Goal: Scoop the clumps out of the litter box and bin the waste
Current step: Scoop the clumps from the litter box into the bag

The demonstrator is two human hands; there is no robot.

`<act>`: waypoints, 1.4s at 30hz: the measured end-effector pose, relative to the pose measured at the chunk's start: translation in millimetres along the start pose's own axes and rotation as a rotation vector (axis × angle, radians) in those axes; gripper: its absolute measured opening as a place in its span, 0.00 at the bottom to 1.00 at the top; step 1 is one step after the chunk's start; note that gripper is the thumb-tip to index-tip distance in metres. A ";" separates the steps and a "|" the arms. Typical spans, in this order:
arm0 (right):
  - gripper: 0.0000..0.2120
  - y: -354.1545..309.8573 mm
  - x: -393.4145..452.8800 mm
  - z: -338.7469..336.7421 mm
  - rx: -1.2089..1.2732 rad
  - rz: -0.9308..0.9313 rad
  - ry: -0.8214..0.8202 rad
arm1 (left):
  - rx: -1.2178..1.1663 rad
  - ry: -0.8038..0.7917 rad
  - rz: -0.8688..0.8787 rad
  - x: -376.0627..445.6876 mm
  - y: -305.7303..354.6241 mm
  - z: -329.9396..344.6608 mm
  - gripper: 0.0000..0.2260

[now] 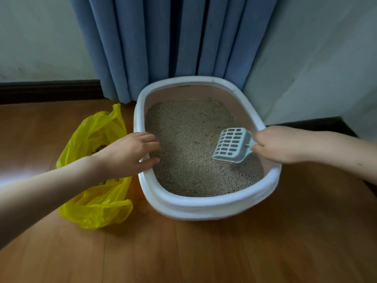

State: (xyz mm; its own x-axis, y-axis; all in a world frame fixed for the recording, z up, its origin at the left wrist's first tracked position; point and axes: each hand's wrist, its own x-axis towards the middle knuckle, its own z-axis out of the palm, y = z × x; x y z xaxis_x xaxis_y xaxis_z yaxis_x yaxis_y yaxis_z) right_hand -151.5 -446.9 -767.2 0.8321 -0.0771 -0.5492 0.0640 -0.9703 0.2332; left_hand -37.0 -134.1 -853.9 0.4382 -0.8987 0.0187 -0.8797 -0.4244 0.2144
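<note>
Sifting seems to be the step in hand: the scoop (231,145) hangs tilted just over the litter (195,152) at the right side of the box (204,207), which stands on the floor (244,252). The right hand (279,144) has its fingers clenched round the scoop handle. The left hand (130,154) rests on the left rim, fingers relaxed. A yellow bag (95,209) lies just beside the box. I see no clear clump, so the next move probably calls for digging under the surface.
</note>
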 end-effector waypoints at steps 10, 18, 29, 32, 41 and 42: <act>0.14 -6.1 13.3 32.6 0.151 0.115 -0.113 | 0.002 -0.007 0.034 5.3 11.4 -1.5 0.20; 0.11 -15.4 27.8 47.3 -0.043 0.048 -0.177 | 0.004 0.001 0.028 0.1 11.9 -4.4 0.21; 0.17 -12.3 33.1 43.7 -0.078 -0.041 -0.223 | 0.002 0.027 0.092 1.0 13.6 3.3 0.17; 0.22 -19.6 36.9 28.8 -0.172 -0.065 -0.072 | -0.016 0.048 0.044 -5.1 10.4 -5.7 0.11; 0.13 -123.6 55.8 -54.9 0.070 -0.471 0.438 | -0.019 0.240 -0.215 -41.2 -31.8 -37.1 0.10; 0.13 -141.0 56.0 -61.4 0.152 -0.508 0.452 | -0.017 0.265 -0.245 -46.3 -38.8 -38.7 0.10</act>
State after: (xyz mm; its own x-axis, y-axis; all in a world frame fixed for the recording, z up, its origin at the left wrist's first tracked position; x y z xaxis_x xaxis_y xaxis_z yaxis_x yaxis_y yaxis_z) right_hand -80.1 -300.3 -781.6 0.8695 0.4657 -0.1644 0.4556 -0.8849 -0.0973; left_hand -16.1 -71.7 -825.4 0.6700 -0.7100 0.2168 -0.7407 -0.6197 0.2596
